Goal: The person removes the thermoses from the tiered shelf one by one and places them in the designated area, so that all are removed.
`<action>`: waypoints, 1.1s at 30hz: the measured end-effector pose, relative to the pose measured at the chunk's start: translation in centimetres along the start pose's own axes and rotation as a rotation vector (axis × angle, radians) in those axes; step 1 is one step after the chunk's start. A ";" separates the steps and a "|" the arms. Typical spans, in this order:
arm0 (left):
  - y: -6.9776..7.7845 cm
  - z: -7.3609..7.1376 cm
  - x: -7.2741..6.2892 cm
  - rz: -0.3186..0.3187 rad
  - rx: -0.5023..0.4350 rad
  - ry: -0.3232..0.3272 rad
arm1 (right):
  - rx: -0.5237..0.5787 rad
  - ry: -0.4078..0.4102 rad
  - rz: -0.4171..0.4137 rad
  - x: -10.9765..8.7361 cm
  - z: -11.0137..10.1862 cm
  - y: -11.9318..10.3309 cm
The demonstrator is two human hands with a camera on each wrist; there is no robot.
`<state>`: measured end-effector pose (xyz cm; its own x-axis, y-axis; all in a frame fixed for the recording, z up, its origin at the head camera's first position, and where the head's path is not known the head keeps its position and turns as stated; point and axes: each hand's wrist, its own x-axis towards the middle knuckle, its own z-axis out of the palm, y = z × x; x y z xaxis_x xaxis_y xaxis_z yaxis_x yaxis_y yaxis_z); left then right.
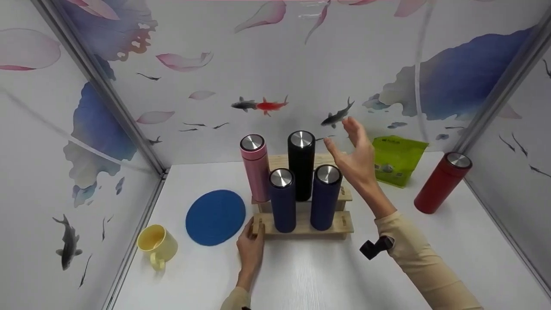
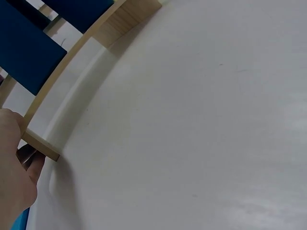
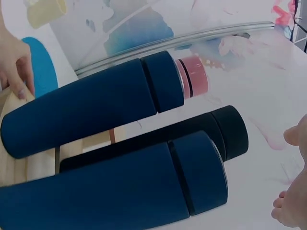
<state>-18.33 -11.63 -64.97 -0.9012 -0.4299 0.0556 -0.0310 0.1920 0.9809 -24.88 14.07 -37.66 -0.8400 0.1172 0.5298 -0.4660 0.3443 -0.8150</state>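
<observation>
A stepped wooden rack (image 1: 303, 224) holds several thermos bottles. On its lower front step stand two dark blue bottles (image 1: 283, 206) (image 3: 96, 105); behind them are a pink bottle (image 1: 257, 176) and a black bottle (image 1: 301, 165). My left hand (image 1: 251, 249) grips the left end of the front step, thumb above and fingers beneath, as the left wrist view shows. My right hand (image 1: 358, 158) is raised just right of the bottles, its thumb spread away from the fingers, touching nothing. Part of that right hand (image 3: 292, 191) appears at the right edge of the right wrist view.
Left of the rack lie a round blue mat (image 1: 216, 217) and a yellow mug (image 1: 158, 246). At the back right stands a green pouch (image 1: 397, 161), with a red bottle (image 1: 442, 183) farther right. Printed walls enclose the white table (image 1: 301, 275) at the back and sides.
</observation>
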 end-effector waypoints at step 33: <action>-0.1 0.0 0.0 0.024 0.027 0.025 | -0.059 -0.276 0.075 0.4 4.7 0.1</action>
<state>-18.31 -11.67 -65.06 -0.8909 -0.4463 0.0841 -0.0216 0.2265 0.9738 -26.57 9.78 -38.63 -0.9191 -0.1107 0.3780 -0.3895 0.3989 -0.8302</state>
